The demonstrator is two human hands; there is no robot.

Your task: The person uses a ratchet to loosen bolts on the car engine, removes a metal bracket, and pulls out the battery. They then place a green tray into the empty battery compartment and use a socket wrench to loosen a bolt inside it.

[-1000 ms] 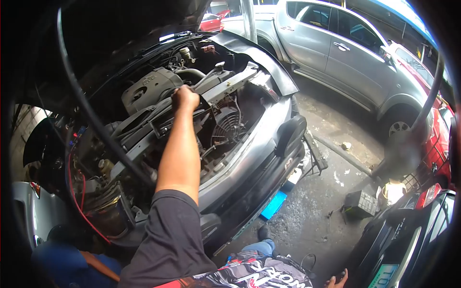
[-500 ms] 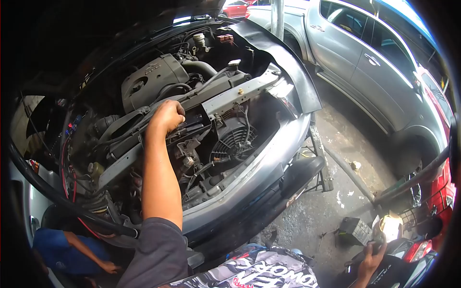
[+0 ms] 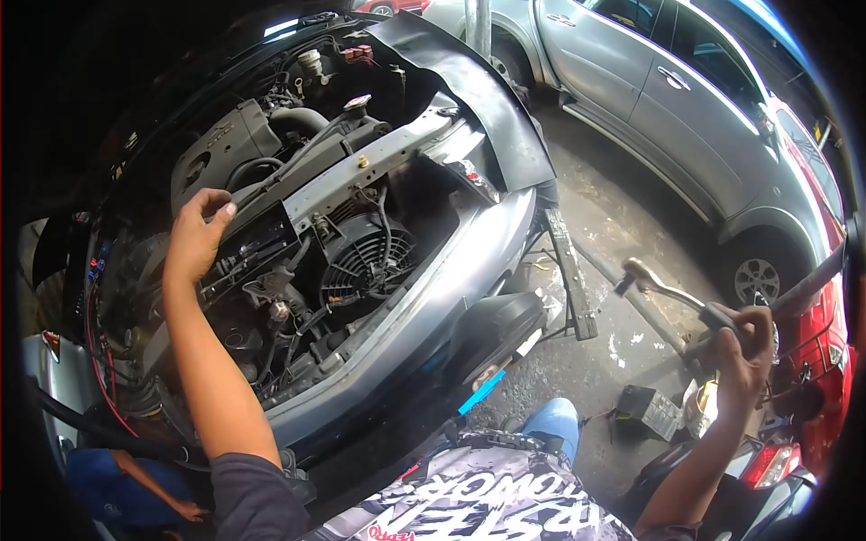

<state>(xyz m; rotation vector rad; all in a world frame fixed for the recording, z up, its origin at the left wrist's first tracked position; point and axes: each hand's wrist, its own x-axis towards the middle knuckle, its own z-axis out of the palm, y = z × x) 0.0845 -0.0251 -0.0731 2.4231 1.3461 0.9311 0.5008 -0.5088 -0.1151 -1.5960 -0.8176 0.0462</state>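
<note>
My left hand (image 3: 194, 239) rests on the black upper crossmember (image 3: 271, 230) of a car's open engine bay, fingers curled over its edge. Just right of it sit the round black radiator fan (image 3: 361, 261) and a grey metal support bar (image 3: 370, 167). My right hand (image 3: 744, 347) is raised at the right and grips the dark handle of a ratchet wrench (image 3: 667, 293), whose metal head points left over the floor. The car's grey front bumper (image 3: 424, 311) runs below the engine bay.
A silver SUV (image 3: 686, 108) is parked behind on wet concrete. A red vehicle (image 3: 825, 361) stands at the far right. A small black box (image 3: 642, 408) lies on the floor. Another person in blue (image 3: 135, 482) crouches at the lower left.
My right hand has risen from the lower right, now holding the ratchet wrench up. My left hand has slid left along the crossmember as the view shifted.
</note>
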